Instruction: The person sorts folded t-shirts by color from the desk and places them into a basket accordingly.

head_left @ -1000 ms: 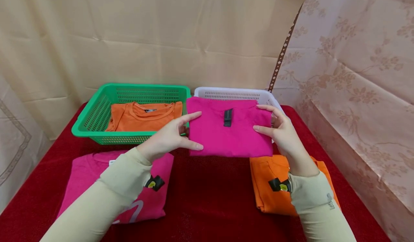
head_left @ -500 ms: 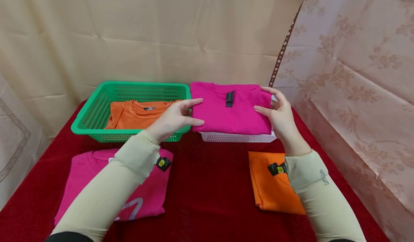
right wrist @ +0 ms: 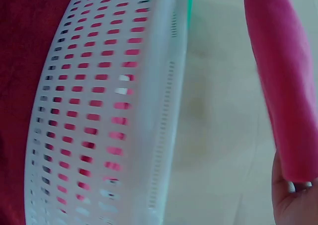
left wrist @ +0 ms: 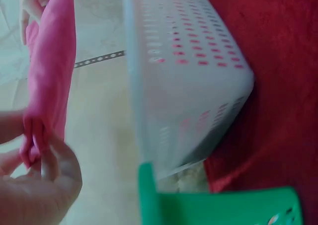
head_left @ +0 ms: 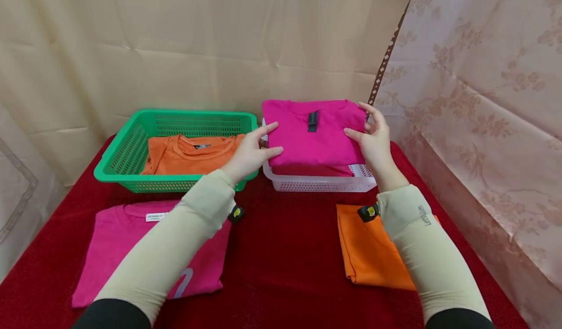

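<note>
On red worktop (head_left: 281, 260), green basket (head_left: 162, 186) sits just left of white basket (head_left: 325, 185), black-tagged magenta shirt (head_left: 316, 141) held above the latter, side edges pinched by left hand (head_left: 249, 157) and right hand (head_left: 375, 141) fingers.

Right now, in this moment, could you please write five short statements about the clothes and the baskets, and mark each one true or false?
1. The left hand and right hand hold the black-tagged pink shirt. True.
2. That shirt lies on the bottom of the white basket. False: the wrist views show it held above the white basket, apart from its rim.
3. An orange shirt lies in the green basket. True.
4. The white basket contains nothing. False: pink cloth shows inside it.
5. The right sleeve partly hides a folded orange garment. True.
</note>
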Motion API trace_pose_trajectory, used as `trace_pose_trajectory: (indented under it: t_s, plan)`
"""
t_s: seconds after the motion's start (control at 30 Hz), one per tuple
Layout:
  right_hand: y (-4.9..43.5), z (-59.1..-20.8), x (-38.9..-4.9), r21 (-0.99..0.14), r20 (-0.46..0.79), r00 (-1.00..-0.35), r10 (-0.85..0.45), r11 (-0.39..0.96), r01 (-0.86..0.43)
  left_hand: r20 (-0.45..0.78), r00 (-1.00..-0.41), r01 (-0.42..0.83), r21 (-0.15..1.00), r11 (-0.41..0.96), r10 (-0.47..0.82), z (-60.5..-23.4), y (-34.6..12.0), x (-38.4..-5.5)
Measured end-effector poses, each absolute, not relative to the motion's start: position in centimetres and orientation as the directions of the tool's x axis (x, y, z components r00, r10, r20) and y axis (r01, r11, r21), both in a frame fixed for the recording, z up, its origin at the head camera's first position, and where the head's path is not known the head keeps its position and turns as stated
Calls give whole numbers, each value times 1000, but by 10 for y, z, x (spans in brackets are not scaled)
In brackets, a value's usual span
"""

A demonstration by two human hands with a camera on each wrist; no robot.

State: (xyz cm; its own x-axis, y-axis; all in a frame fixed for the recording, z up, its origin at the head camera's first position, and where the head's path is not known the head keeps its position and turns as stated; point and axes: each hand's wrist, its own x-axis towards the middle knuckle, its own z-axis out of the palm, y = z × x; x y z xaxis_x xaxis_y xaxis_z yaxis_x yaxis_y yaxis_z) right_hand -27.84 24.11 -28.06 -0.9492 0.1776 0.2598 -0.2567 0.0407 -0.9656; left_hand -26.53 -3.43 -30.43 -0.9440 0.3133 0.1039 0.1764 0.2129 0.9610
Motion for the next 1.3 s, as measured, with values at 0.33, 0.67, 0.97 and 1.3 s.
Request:
trace_pose_trajectory:
  t_s: [0.33,0.67,0.97,1.3]
  plan:
    - [230,-311,-306,-975,221,-923,314,108,-197,225,-947,311,823,476,228,-329,-19,-287]
    - [236,-340,-319,-965,239,-908,344,190,-183,190,-950,304,742,597,248,-345,-8,-295]
    - [243,-356,-323,-963,151,-920,363,263,-54,180,-939,340,595,729,291,-350,-1,-294]
    - [243,-360,-323,-903,199,-920,337,429,-38,144,-946,323,466,824,290,-354,5,-292]
